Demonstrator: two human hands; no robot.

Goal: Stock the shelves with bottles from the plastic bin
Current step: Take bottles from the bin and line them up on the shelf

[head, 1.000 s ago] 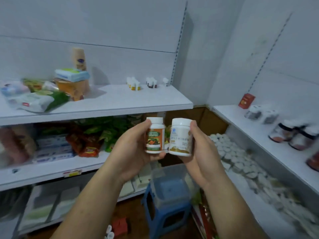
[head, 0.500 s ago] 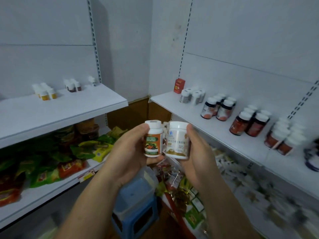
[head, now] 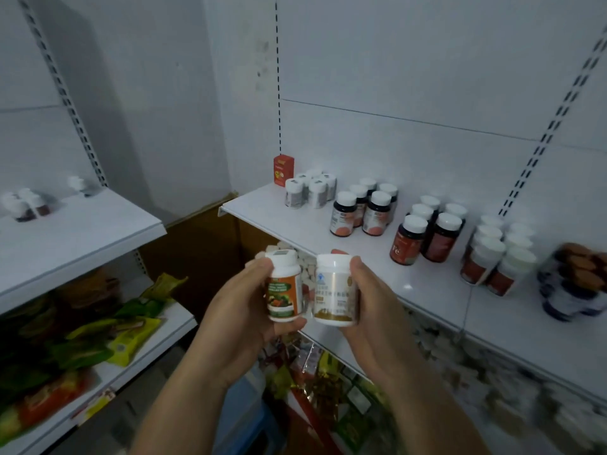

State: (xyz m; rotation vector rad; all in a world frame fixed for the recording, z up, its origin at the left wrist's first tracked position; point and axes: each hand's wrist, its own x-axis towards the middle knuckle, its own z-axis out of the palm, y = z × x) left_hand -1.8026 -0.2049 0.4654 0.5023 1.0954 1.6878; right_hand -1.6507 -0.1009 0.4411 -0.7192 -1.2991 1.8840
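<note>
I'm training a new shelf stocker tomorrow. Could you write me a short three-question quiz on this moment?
1. True or false: the left hand grips the orange-labelled bottle and the right hand grips the silver-labelled bottle.
2. Where on the right-hand shelf does the red box stand? A: at its far left end, against the back wall. B: at its front edge. C: at its far right end.
3. Fill in: both held bottles have ___ caps.
Key: 1 true; 2 A; 3 white.
</note>
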